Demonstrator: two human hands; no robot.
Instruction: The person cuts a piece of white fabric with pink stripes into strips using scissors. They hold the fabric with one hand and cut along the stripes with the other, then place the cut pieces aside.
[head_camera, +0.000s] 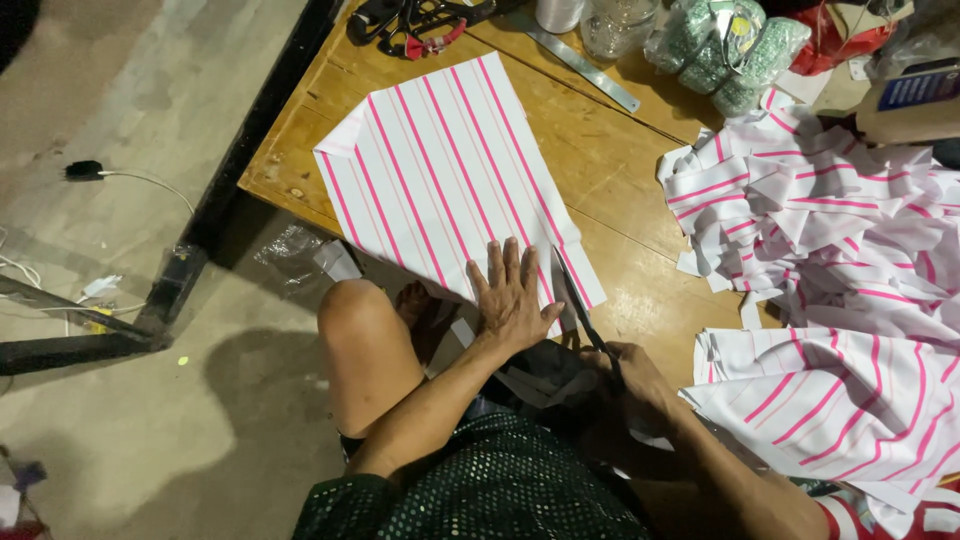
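Nearest to me I see a dark spotted garment (500, 490) over the lap and a bare knee (360, 330) raised on the left. My left hand (512, 295) lies flat, fingers spread and holding nothing, pressing down on the near edge of a folded piece of white cloth with pink stripes (440, 170) that rests on the wooden surface (610, 170) and hangs a little over its near edge. My right hand (635, 375) is closed around the handles of a pair of scissors (580, 305), whose dark blades point away from me and sit at the cloth's right edge, just beside the left hand's little finger. To the right, a folded stack of the same striped cloth (830, 400) lies close to my right forearm, and beyond it a loose heap of striped strips and cut pieces (820, 220) covers the right side of the surface. Farther off, past the flat cloth, a metal ruler (585, 60) lies at a slant. At the far edge I make out dark tools with a red part (420, 25), a clear glass jar (615, 25), clear bags of green beads (730, 50), something red (840, 40) behind them, and at the far right a tan box with a dark blue rectangular label (915, 95). On the floor to the left lies a black plug on a white cord (85, 170).
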